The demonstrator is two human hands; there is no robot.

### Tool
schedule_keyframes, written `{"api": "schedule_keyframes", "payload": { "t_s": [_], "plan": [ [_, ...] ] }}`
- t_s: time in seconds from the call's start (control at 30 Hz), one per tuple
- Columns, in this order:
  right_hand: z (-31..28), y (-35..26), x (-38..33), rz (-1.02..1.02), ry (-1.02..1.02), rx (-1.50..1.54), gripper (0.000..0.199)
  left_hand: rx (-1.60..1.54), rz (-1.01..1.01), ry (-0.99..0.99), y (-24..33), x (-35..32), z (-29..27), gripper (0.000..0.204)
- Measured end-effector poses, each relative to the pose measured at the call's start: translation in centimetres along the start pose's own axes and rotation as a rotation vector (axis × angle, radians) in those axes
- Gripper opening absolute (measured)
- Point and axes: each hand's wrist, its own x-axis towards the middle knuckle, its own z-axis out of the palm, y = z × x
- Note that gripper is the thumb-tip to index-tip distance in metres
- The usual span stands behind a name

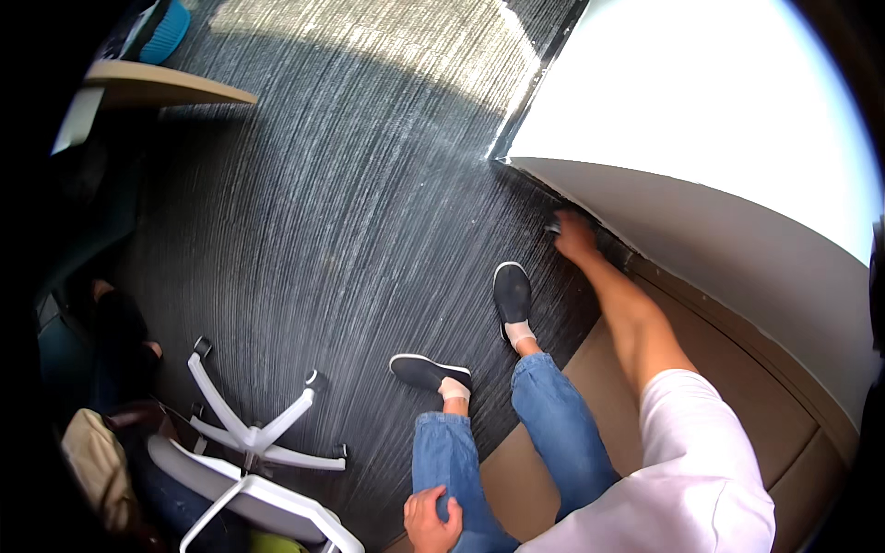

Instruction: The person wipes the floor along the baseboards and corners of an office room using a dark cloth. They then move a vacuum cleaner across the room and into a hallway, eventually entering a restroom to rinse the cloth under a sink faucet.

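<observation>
Right hand (575, 236) reaches down with the arm extended to the foot of the pale grey wall (737, 249), at the junction with the dark ribbed carpet (350, 203). Fingers close about a small dark object (554, 225) lying against the dark skirting strip (616, 241); the object is too small and too shadowed to identify, and whether the fingers pinch it or merely touch it cannot be told. Left hand (433, 521) rests on the left thigh of the blue denim jeans (553, 424), fingers curled loosely over the cloth, holding nothing.

Surroundings: two black slip-on shoes with white soles (513, 293) stand on the carpet, the right one near the reaching hand, the left one further back. A tan wooden bench surface (627, 405) runs along the wall beneath the legs. A white star-shaped chair base with castors (253, 433) stands well apart to the left. A wooden desk edge (166, 88) shows at upper left, with a blue-soled shoe (164, 28) beyond it.

Limits of view: the window area (701, 92) is overexposed and shows no detail. Another person (120, 350) at far left is in deep shadow and cut by the frame rim. The chair seat is cut off at the lower edge. A white short sleeve (701, 461) covers the right upper arm.
</observation>
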Motion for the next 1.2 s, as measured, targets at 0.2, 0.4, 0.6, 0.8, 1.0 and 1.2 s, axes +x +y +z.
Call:
{"api": "schedule_keyframes", "payload": {
  "t_s": [0.2,0.4,0.6,0.8,1.0,1.2],
  "plan": [
    [-10.7,-0.1,-12.6,0.514,-0.705,1.598,0.037,0.025,0.049,0.027,1.7,-3.3,2.6,0.017],
    [-24.8,-10.9,-24.7,0.24,-1.133,2.306,0.031,-0.01,0.104,0.206,2.5,-5.8,4.7,0.02],
    [-38.2,-16.5,-34.5,0.131,-1.08,2.149,0.048,-0.222,-0.144,0.442,5.9,-16.0,-2.8,0.019],
    [-44.7,-19.9,-42.6,-0.019,-1.374,1.904,0.049,-0.361,-0.734,0.817,5.2,-39.5,-3.1,0.017],
    [-52.6,-22.9,-45.7,-0.029,-1.523,1.477,0.045,-0.7,-1.249,0.798,4.6,-52.8,8.7,0.019],
    [-52.6,-34.3,-55.6,-0.168,-1.684,1.138,0.054,-1.003,-1.311,1.07,3.0,-56.9,15.9,0.022]
  ]
}}
